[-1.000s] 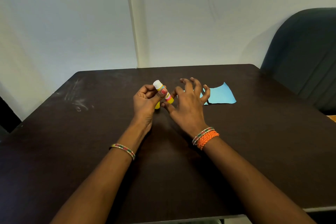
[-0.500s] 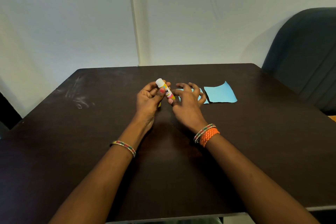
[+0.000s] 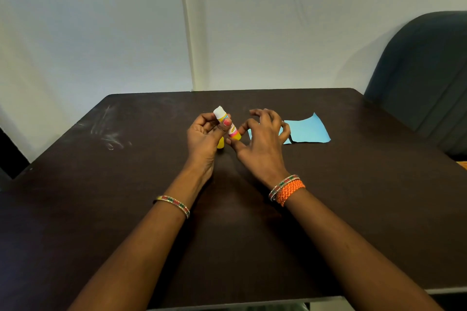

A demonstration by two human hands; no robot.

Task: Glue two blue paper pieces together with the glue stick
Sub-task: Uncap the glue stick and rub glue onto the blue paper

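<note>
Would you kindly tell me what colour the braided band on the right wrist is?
Orange, the braided band, clearest in the head view.

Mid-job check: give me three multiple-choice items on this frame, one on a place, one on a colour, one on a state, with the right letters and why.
1. Where is the fully visible blue paper piece?
A. right of the right hand
B. under the left forearm
C. on the chair

2. What colour is the yellow cap below the left hand?
A. green
B. yellow
C. black

3. What state is the glue stick in?
A. lying on the table
B. capped
C. uncapped, white tip exposed

Answers:
1 A, it lies flat on the table beyond the right hand.
2 B, it shows yellow.
3 C, the left hand holds it with the white end bare.
</note>
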